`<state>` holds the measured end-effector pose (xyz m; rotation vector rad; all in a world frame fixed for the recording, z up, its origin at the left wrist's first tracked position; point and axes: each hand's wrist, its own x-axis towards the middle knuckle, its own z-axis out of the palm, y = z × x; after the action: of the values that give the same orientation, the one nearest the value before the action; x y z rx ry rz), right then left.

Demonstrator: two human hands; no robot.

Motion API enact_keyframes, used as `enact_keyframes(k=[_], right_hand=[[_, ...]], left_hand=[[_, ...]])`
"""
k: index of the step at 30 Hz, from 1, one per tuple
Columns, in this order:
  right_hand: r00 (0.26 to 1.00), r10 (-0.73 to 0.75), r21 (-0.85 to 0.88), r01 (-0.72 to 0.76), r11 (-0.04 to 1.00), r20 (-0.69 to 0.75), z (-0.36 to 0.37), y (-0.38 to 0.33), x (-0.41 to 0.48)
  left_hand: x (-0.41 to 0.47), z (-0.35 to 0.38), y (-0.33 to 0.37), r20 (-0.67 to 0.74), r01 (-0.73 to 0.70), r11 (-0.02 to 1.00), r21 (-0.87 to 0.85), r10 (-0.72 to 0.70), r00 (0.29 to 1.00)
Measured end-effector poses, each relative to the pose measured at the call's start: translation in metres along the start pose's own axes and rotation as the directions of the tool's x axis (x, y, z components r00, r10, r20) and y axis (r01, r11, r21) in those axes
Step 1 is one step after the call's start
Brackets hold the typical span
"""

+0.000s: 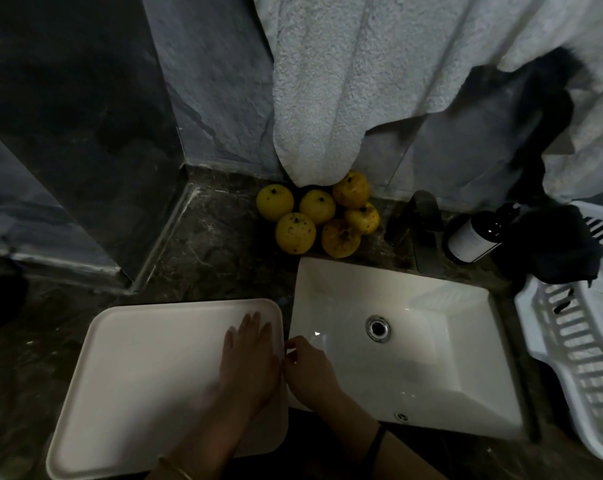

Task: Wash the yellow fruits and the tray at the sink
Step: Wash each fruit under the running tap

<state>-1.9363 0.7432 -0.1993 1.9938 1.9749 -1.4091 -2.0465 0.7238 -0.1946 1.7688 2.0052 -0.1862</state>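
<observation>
1. The tray (147,375) lies on the dark tabletop (206,244), just left of the sink (431,358). A forearm hides part of its near edge.
2. The left grip (250,362) rests flat on the tray, fingers straight, blurred.
3. The right grip (307,370) curls at the tray's right rim; I cannot tell whether it pinches.
4. Six fruits (317,206) cluster behind the sink, and a towel (328,98) overlaps one.
5. The basket (570,341) is cut off at the right.

You see a matt, smooth tray (147,358), a glossy sink (431,358) with a shiny metal drain (377,328), a fluffy cloth towel (321,98), and a stone counter (217,237).
</observation>
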Motion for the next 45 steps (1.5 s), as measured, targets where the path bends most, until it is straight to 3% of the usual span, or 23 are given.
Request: enact_keyframes(k=[4,11,16,22,26,29,33,35,40,45], right_hand=[[1.000,-0.009,-0.006,0.009,1.000,-0.005,-0.002,0.007,-0.001],[0.986,0.073,-0.014,-0.076,0.997,-0.152,-0.034,0.049,-0.006],[0.996,0.048,0.011,-0.047,0.999,-0.070,-0.055,0.093,-0.007],[1.000,0.026,0.000,-0.026,1.000,-0.003,-0.097,0.127,0.012],[0.995,-0.031,0.085,0.040,0.996,-0.100,-0.126,0.114,0.049],[0.981,-0.047,0.293,0.102,0.951,-0.187,-0.137,0.087,0.075],[0.940,-0.126,0.339,0.237,0.910,-0.317,-0.144,0.052,0.102],[0.920,-0.130,0.355,0.269,0.895,-0.370,-0.146,0.038,0.114],[0.914,-0.092,0.230,0.195,0.954,-0.394,-0.143,0.015,0.140],[0.918,-0.073,0.171,0.150,0.974,-0.391,-0.133,0.009,0.151]], left_hand=[[0.000,0.002,0.005,-0.036,-0.031,0.999,-0.006,0.031,0.999],[0.009,0.010,0.035,-0.092,-0.123,0.991,-0.044,0.118,0.989],[0.019,0.021,0.066,-0.014,-0.140,0.988,0.061,0.141,0.990],[0.024,0.030,0.086,0.095,-0.069,0.973,0.222,0.049,0.994],[0.019,0.034,0.086,0.075,-0.022,0.965,0.260,0.002,0.997],[0.018,0.040,0.081,0.092,-0.003,0.957,0.290,-0.025,0.995],[0.014,0.029,0.089,0.088,0.002,0.984,0.179,-0.018,0.996],[0.016,0.021,0.090,0.020,0.028,0.994,0.107,-0.030,0.999],[0.024,0.019,0.092,-0.133,0.110,0.993,-0.047,-0.115,0.984],[0.035,0.009,0.089,-0.052,0.133,0.892,-0.432,-0.172,0.984]])
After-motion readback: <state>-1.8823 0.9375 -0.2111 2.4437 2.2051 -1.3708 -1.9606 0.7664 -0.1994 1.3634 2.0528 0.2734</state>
